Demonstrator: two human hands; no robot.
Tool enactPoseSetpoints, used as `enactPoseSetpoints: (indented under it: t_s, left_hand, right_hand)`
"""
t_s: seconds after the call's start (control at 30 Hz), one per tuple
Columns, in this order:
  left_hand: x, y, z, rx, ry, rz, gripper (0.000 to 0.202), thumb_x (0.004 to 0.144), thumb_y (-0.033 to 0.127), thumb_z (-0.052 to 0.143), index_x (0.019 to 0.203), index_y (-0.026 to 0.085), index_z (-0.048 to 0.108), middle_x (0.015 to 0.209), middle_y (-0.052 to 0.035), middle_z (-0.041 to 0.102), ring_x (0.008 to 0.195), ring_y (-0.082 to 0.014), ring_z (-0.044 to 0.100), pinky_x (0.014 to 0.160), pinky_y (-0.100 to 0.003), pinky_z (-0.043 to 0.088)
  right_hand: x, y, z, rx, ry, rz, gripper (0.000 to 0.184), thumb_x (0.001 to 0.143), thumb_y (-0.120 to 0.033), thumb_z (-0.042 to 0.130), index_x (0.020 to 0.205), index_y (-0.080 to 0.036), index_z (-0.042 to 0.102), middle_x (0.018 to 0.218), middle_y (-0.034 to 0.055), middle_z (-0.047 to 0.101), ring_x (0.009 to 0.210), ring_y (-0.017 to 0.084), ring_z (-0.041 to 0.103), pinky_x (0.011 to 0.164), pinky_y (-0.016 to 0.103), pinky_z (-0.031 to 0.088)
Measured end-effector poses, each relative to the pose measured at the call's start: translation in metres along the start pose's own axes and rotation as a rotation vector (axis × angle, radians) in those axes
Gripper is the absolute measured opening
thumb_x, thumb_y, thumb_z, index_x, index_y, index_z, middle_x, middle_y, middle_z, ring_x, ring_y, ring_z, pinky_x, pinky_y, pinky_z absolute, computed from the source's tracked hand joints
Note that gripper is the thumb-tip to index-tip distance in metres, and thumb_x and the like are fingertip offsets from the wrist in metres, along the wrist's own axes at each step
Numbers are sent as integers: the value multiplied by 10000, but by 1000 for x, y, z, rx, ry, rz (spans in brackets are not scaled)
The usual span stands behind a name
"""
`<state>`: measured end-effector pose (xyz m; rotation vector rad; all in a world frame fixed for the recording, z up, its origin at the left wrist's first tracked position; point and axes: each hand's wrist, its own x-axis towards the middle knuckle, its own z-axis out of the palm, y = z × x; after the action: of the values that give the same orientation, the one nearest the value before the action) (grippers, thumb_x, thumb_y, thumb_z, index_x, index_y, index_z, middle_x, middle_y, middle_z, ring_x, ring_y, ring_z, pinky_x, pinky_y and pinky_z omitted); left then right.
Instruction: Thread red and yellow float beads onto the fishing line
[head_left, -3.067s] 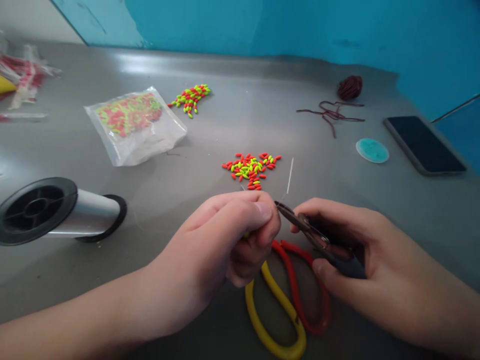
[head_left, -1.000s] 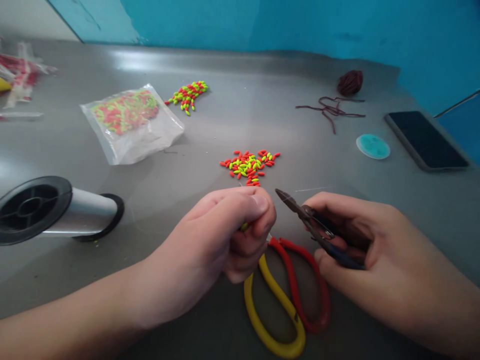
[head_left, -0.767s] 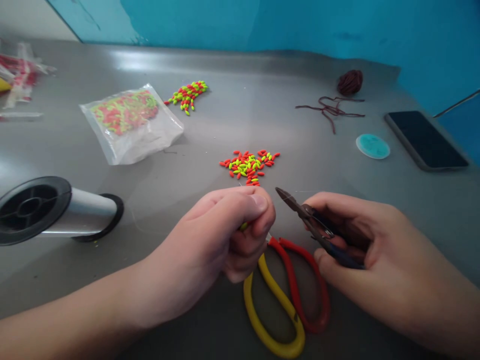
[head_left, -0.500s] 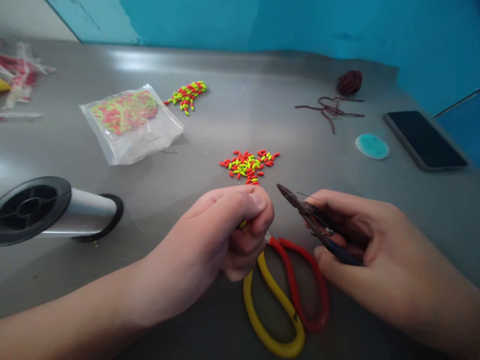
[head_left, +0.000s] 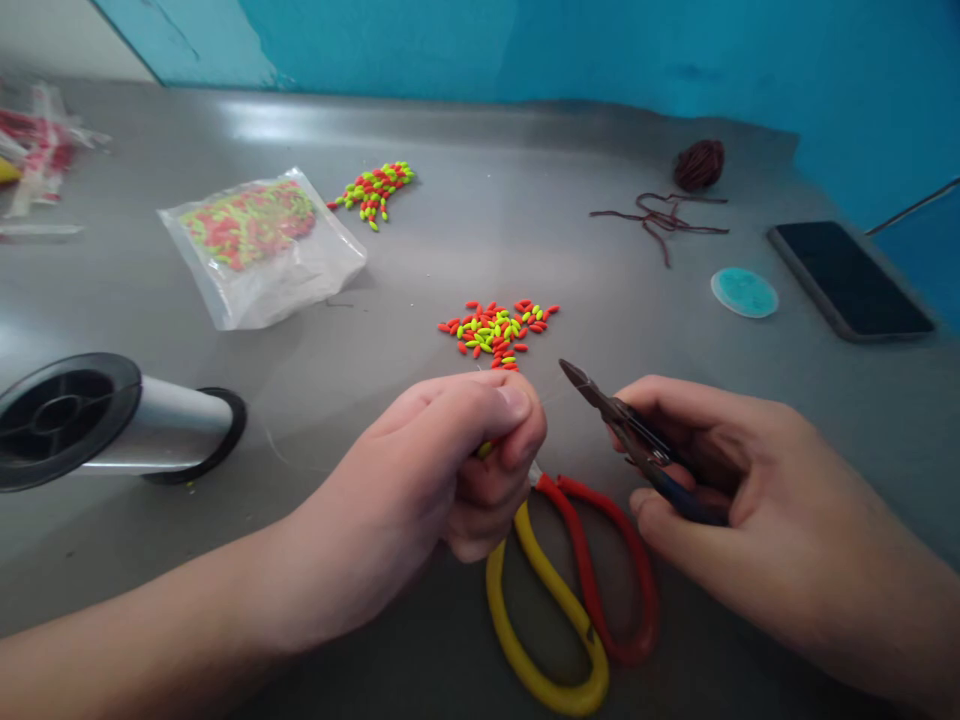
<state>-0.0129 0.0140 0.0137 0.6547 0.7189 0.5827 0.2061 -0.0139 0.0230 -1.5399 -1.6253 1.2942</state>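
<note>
My left hand (head_left: 465,450) is closed in a pinch on a thin clear line (head_left: 553,398), which stretches from the fingertips toward the right. A yellow-green bead (head_left: 484,450) peeks out between its fingers; the rest of what they cover is hidden. In my right hand (head_left: 720,480) is a pair of small pliers (head_left: 622,425) with dark jaws and blue handles, the tip pointing up and left toward the left hand. Just beyond the left hand lie loose red and yellow-green beads (head_left: 491,328). Scissors (head_left: 551,610) with one yellow and one red handle rest below both hands.
A spool of clear line (head_left: 184,425) stands at left. Behind it lies a plastic bag of beads (head_left: 255,240), near another bead cluster (head_left: 379,185). To the right are brown cord (head_left: 664,215), a cord ball (head_left: 699,165), a turquoise disc (head_left: 745,292) and a phone (head_left: 851,280).
The pliers have shifted slightly, their jaws now closer together. The line's tail that stuck out past the jaws no longer shows. My left hand has hardly moved.
</note>
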Motion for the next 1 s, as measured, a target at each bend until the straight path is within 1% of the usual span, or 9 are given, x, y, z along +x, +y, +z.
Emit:
enactPoseSetpoints:
  t_s: [0.1,0.27,0.4,0.5,0.67,0.77,1.0]
  left_hand:
    - [-1,0,1,9,5,-8,332,1023,318,516,712,208,482,630,57,326,538,-108,260,488,-254,214]
    - [0,0,2,16,10,-13,332,1017,318,506,705,211,470,624,56,319,531,-111,243,486,-265,190]
    - [0,0,2,28,20,-3,337,1017,309,502,698,211,463,622,55,319,532,-111,256,486,-263,208]
    - [-1,0,2,28,11,1,338,1026,316,503,706,210,471,627,56,318,538,-112,256,490,-265,210]
    - [-1,-1,0,1,-3,-3,328,1026,311,509,715,210,477,632,57,315,544,-115,242,494,-276,191]
    - [0,-1,0,-6,-2,-6,328,1023,314,515,714,208,484,629,57,320,540,-113,238,490,-279,180]
    - [-1,-2,0,-18,-10,-10,330,1030,319,512,722,208,482,628,64,304,537,-108,240,488,-273,182]
  right_hand:
    - [0,-1,0,14,6,21,260,692,-25,642,755,-277,641,720,-44,623,701,171,676,558,179,547]
    - [1,-2,-1,-7,22,16,234,703,-45,657,733,-273,614,716,-35,597,702,179,672,554,198,540]
    - [2,-1,-1,-28,31,5,220,717,-57,659,734,-272,613,722,-32,585,684,175,650,547,205,531]
    - [1,0,-2,-48,41,-8,222,719,-55,656,754,-272,621,726,-30,582,691,180,664,544,211,527]
    - [1,1,-3,-83,85,-23,206,715,-74,662,754,-271,615,741,-18,639,689,186,666,551,220,540]
    - [2,1,-3,-104,85,-10,203,711,-79,663,760,-270,613,756,-10,678,691,193,674,539,228,533]
    - [2,0,-4,-105,90,-11,193,712,-97,680,769,-270,617,732,-11,661,676,195,677,541,238,548]
